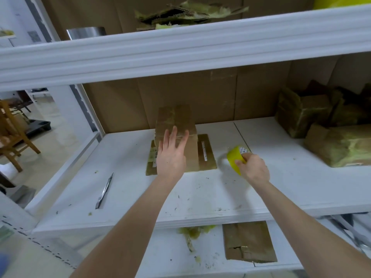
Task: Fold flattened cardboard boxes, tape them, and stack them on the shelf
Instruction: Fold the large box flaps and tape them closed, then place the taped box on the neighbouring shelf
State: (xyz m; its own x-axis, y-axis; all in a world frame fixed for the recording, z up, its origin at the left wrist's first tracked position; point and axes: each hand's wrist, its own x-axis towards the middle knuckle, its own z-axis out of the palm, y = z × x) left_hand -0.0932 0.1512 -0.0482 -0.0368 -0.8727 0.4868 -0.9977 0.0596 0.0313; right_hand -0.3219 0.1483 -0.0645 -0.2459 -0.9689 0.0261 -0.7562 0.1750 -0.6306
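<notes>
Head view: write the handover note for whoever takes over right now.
Left hand open, fingers flat on the folded box, which sits on a flattened cardboard piece on the middle shelf.
Right hand grips the yellow tape roll.
Done: box folded, top seam looks taped; finished boxes piled at right.
Left: stack this box; fold and tape the flat piece and the flattened box on the lower shelf.

Left hand (pixel 170 157) flat on folded box (pixel 176 127) (atop flattened cardboard (pixel 208 155)), right hand (pixel 254 169) gripping yellow tape roll (pixel 234 157), white shelf (pixel 140 197)
</notes>
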